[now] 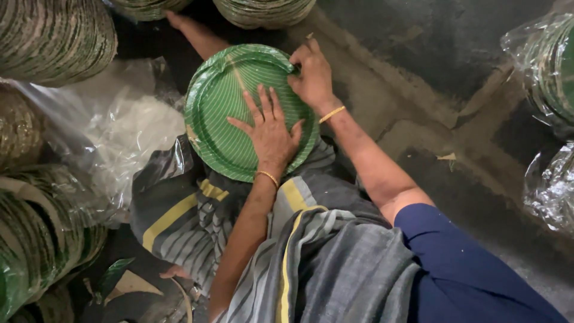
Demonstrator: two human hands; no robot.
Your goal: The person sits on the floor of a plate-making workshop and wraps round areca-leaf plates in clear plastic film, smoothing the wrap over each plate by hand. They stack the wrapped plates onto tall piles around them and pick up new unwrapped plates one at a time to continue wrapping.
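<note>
A round green paper plate (224, 101) with thin pale stripes lies on my lap, over grey striped cloth (197, 209). My left hand (270, 133) rests flat on the plate's lower right part, fingers spread. My right hand (312, 76) pinches the plate's upper right rim with its fingertips. Each wrist carries a thin gold bangle. My bare leg (197, 34) reaches out past the plate's top edge.
Tall stacks of green plates stand at the left (42, 233), the top left (54, 39) and the top (263, 11). Crumpled clear plastic (113, 128) lies left of the plate. More plastic-wrapped plates (547, 72) sit at the right on the dark floor (430, 54).
</note>
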